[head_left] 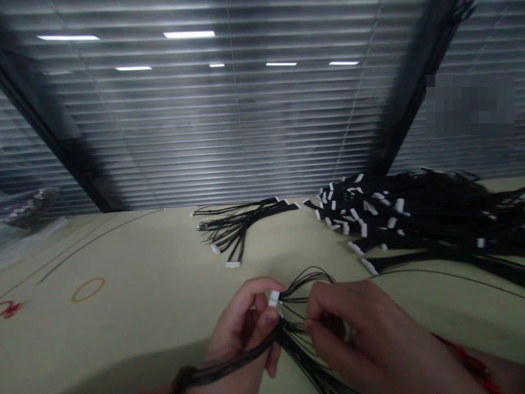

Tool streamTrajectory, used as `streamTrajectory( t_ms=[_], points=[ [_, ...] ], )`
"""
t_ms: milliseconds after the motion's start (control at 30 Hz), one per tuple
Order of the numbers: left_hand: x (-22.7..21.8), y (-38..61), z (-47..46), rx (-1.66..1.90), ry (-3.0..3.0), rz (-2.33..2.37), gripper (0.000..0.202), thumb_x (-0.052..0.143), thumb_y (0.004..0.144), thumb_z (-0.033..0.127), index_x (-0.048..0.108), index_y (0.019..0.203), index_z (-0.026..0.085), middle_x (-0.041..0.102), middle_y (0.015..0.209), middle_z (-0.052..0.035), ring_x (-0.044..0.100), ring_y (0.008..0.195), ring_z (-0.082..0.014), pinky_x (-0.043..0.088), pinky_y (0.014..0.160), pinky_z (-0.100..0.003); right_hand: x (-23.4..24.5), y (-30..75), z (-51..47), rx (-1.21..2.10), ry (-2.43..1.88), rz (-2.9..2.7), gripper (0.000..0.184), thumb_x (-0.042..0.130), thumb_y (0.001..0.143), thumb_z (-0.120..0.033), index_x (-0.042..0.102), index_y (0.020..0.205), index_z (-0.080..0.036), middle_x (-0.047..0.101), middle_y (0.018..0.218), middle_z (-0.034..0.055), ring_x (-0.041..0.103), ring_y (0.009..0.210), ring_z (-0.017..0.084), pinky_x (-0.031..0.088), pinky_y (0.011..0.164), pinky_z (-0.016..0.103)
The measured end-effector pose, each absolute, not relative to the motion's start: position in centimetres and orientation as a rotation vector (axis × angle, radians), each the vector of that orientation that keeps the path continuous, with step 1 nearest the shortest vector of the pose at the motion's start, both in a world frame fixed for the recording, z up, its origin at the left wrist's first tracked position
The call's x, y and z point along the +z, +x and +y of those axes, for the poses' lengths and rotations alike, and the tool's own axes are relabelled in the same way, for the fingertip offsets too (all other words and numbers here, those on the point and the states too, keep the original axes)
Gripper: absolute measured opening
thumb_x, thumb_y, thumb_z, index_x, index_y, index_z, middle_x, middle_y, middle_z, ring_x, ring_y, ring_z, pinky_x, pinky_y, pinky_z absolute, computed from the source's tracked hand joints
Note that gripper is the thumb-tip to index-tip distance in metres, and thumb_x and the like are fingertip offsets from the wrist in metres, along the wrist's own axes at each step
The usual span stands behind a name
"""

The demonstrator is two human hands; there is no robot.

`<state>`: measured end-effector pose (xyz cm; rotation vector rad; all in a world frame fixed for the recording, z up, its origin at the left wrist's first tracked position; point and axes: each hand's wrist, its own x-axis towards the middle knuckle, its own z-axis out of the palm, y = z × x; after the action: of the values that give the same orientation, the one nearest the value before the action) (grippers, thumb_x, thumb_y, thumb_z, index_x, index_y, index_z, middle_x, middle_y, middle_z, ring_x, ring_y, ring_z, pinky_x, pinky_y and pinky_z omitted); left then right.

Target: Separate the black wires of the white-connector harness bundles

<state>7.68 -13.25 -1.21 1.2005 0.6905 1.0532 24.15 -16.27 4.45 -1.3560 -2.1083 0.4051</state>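
Note:
My left hand (246, 328) is closed, pinching a small white connector (273, 299) between thumb and forefinger, and a bundle of thin black wires (295, 339) runs under it toward my wrist. My right hand (361, 334) is closed too, its fingertips pinched on the loose black wires just right of the connector. A few wires loop up between the two hands (311, 276). Both hands hover low over the pale green table (143, 273).
A small bundle of black wire harnesses with white connectors (238, 227) lies ahead at the table's middle. A large heap of the same harnesses (410, 224) fills the right side. Closed blinds (229, 120) stand behind the table. An orange ring mark (88, 289) is at left.

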Motion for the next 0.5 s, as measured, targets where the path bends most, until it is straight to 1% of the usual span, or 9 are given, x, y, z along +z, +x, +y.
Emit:
streamTrajectory(
  t_ms=[67, 133, 233, 367, 433, 500],
  points=[
    [-1.2, 7.6, -13.4, 1.057, 1.246, 0.684, 0.018, 0.053, 0.085, 0.042, 0.059, 0.096, 0.029, 0.040, 0.063, 0.0071, 0.037, 0.037, 0.0011, 0.029, 0.035, -0.008, 4.4, 24.1, -16.3, 0.402, -1.358, -2.104, 0.015, 0.045, 0.071, -0.007, 0.049, 0.062, -0.018, 0.050, 0.054, -0.0050, 0.042, 0.047, 0.008, 0.027, 0.043, 0.019],
    [-1.3, 7.6, -13.5, 1.051, 1.264, 0.664, 0.017, 0.053, 0.086, 0.040, 0.059, 0.096, 0.029, 0.039, 0.064, 0.0069, 0.038, 0.037, 0.0009, 0.029, 0.035, -0.008, 4.3, 24.2, -16.3, 0.427, -1.359, -2.090, 0.015, 0.045, 0.073, -0.007, 0.049, 0.065, -0.019, 0.050, 0.055, -0.0054, 0.043, 0.048, 0.008, 0.028, 0.045, 0.019],
    [-1.6, 7.6, -13.5, 1.011, 1.253, 0.612, 0.018, 0.055, 0.085, 0.041, 0.061, 0.098, 0.029, 0.040, 0.064, 0.0066, 0.036, 0.037, 0.0008, 0.030, 0.034, -0.007, 3.8, 24.2, -16.3, 0.468, -1.348, -2.087, 0.014, 0.046, 0.080, -0.013, 0.051, 0.069, -0.019, 0.053, 0.061, -0.0038, 0.046, 0.055, 0.009, 0.030, 0.048, 0.020],
    [-1.9, 7.7, -13.6, 0.982, 1.251, 0.590, 0.021, 0.056, 0.084, 0.042, 0.061, 0.098, 0.027, 0.040, 0.063, 0.0064, 0.035, 0.038, 0.0000, 0.031, 0.035, -0.008, 3.1, 23.9, -16.3, 0.426, -1.348, -2.130, 0.016, 0.043, 0.085, -0.017, 0.052, 0.072, -0.018, 0.055, 0.065, -0.0009, 0.048, 0.059, 0.012, 0.031, 0.051, 0.022],
    [-1.8, 7.8, -13.5, 0.980, 1.255, 0.631, 0.022, 0.056, 0.084, 0.042, 0.061, 0.096, 0.025, 0.041, 0.063, 0.0064, 0.036, 0.038, -0.0002, 0.030, 0.034, -0.009, 3.3, 23.7, -16.2, 0.363, -1.349, -2.154, 0.017, 0.042, 0.086, -0.017, 0.053, 0.073, -0.018, 0.055, 0.066, -0.0006, 0.048, 0.059, 0.013, 0.031, 0.052, 0.024],
    [-1.6, 7.9, -13.1, 0.993, 1.238, 0.698, 0.021, 0.056, 0.084, 0.042, 0.060, 0.094, 0.023, 0.040, 0.062, 0.0072, 0.034, 0.035, 0.0000, 0.028, 0.033, -0.010, 4.0, 23.8, -16.2, 0.180, -1.335, -2.178, 0.016, 0.043, 0.086, -0.017, 0.053, 0.075, -0.018, 0.055, 0.066, 0.0002, 0.049, 0.060, 0.014, 0.032, 0.053, 0.026]
  ],
)
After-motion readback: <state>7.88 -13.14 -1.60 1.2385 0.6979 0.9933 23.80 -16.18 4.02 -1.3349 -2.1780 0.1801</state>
